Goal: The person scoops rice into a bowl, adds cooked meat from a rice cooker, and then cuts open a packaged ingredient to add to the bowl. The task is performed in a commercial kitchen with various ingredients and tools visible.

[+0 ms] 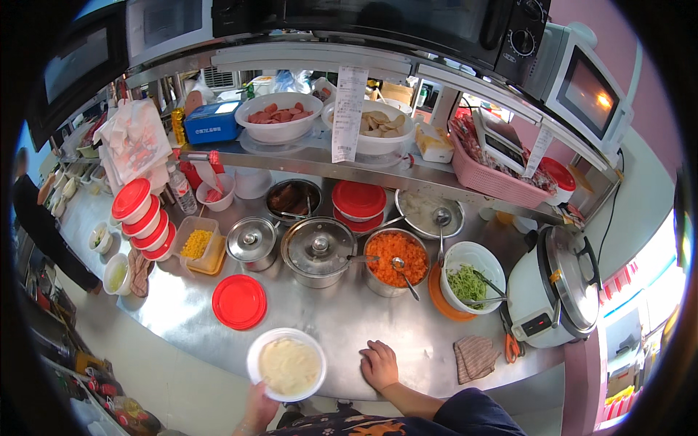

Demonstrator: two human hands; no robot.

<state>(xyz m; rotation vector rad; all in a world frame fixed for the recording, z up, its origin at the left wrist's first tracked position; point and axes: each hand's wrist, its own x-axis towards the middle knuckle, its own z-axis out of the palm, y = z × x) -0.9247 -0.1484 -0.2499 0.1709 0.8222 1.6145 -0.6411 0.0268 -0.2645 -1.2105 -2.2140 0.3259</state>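
L hand point(260, 402) grips round white bowl point(286, 333) w/ pale food point(291, 365); R hand point(379, 365), loosely spread, rests on shiny steel ctr point(429, 352).

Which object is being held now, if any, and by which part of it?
The left grip holds the white bowl by its near-left edge; the right grip holds nothing and rests on the metal counter.

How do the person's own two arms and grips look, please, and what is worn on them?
The left grip and the right grip are bare human hands without gloves; no ring or watch can be seen. The right forearm is uncovered below a dark navy sleeve that ends near the elbow. A left sleeve cannot be made out.
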